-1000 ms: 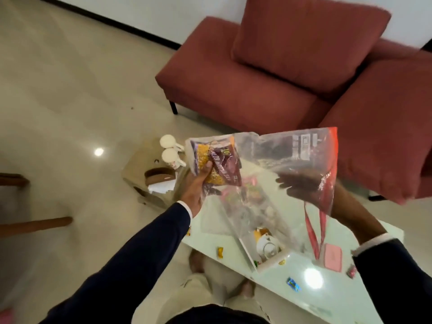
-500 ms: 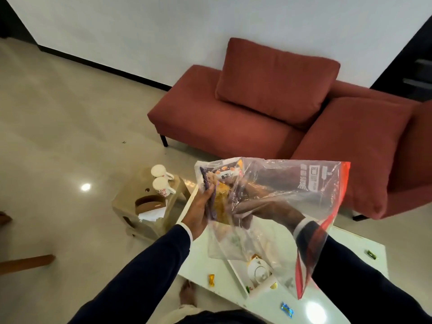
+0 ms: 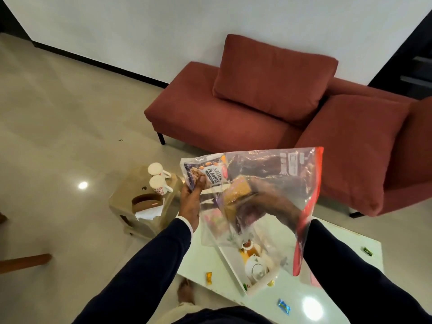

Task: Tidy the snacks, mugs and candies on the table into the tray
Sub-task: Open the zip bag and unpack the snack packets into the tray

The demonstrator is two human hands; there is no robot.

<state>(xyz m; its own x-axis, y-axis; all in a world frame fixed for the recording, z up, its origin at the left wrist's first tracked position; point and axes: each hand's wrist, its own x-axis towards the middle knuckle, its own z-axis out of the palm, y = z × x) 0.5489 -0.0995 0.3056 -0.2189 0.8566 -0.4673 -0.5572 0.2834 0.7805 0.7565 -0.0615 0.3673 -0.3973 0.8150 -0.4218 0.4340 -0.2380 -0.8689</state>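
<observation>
While held up by left hand (image 3: 189, 202), which pinches its corner, clear zip bag (image 3: 275, 183) carries a peanut packet (image 3: 205, 175) and other snacks; right hand (image 3: 252, 206) reaches inside, curled round an orange packet (image 3: 237, 189). Below hands, white tray (image 3: 236, 272) with teapot (image 3: 256, 268); candies (image 3: 208, 277) loose on table (image 3: 346, 260). Left of left hand, two mugs (image 3: 157, 177) on a stool (image 3: 142, 218).

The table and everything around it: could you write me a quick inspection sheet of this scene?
Surface: white table, glossy.
Job's things: tray holding a teapot; candies scattered; peanuts packet in clear bag; two mugs on side stool.
Clutter: tissue holder.
Hands: left hand grips bag and packet; right hand inside bag, holds a yellow packet.
Cables: nothing seen.
Surroundings: red sofa, wall.
</observation>
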